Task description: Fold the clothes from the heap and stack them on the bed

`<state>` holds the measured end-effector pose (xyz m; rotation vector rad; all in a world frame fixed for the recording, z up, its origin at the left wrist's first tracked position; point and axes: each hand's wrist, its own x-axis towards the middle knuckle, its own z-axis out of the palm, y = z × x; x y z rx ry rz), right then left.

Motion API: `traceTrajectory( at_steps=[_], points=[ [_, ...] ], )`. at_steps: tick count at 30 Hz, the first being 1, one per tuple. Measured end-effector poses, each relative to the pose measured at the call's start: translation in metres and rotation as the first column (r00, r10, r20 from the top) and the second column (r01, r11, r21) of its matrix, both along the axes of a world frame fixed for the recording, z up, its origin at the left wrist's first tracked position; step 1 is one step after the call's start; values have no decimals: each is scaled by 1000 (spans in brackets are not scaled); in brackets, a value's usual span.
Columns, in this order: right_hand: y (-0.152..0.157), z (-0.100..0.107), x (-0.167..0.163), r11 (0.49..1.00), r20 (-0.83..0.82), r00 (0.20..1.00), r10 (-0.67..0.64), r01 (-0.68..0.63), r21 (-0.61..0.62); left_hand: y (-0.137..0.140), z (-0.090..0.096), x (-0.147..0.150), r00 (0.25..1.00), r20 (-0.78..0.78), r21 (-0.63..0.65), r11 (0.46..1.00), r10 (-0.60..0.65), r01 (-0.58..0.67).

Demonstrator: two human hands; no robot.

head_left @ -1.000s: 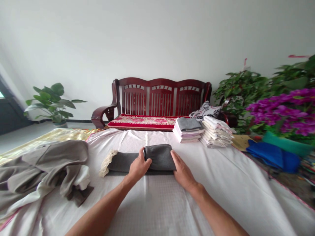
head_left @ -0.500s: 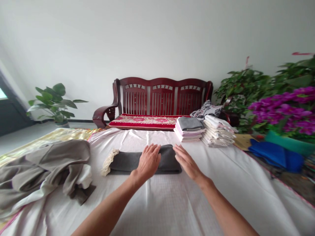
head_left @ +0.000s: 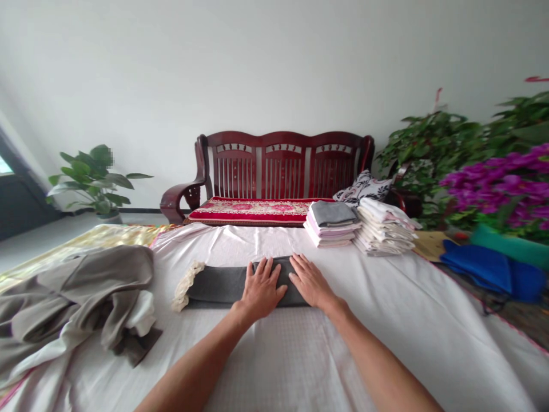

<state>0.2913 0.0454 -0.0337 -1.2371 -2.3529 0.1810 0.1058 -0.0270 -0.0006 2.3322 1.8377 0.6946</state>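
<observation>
White cloth (head_left: 278, 360) stretches out on every side of the folded dark-grey garment (head_left: 217, 287), reaching a pink edge (head_left: 525, 337) at far right. My left hand (head_left: 261, 290) and right hand (head_left: 311, 281) lie flat on the garment's right half, fingers spread; beyond, at left, a pot (head_left: 110, 218) holds a leafy plant (head_left: 92, 180).

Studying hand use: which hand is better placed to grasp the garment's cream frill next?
Probably the left hand: it's nearer the cream frill; the right hand rests on the folded grey garment, farther away.

Soft light leaves faint shadows on the white sheet (head_left: 394, 320), while the purple flowers (head_left: 504, 186) look blurred.
</observation>
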Motion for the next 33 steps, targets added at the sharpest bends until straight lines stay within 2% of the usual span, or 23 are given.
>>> traceTrajectory(
  at_steps=[6, 13, 20, 23, 26, 29, 33],
  points=[
    [-11, 6, 9, 989, -220, 970, -109, 127, 72, -9, -7, -1, 996, -90, 96, 995, 2, 6],
    [-22, 19, 11, 978, -204, 973, -106, 140, 157, -18, -6, -1, 979, -200, 149, 989, 38, -8],
    [-7, 15, 13, 984, -346, 928, -137, 167, 59, -20, -4, 4, 985, -175, 162, 987, 11, 18],
    [3, 11, 12, 993, -412, 905, -101, 120, 20, -18, -1, 9, 978, -168, 140, 979, -126, 151],
    [10, 8, 11, 999, -327, 945, -33, 23, -35, -18, 3, 13, 948, -158, 57, 956, -277, 289],
    [15, 6, 12, 989, -166, 986, 13, -37, -144, -22, 5, 13, 931, -164, -20, 944, -327, 328],
    [21, 8, 13, 979, 34, 999, -31, 37, -200, -28, 4, 7, 906, -210, -64, 930, -367, 361]
  ],
)
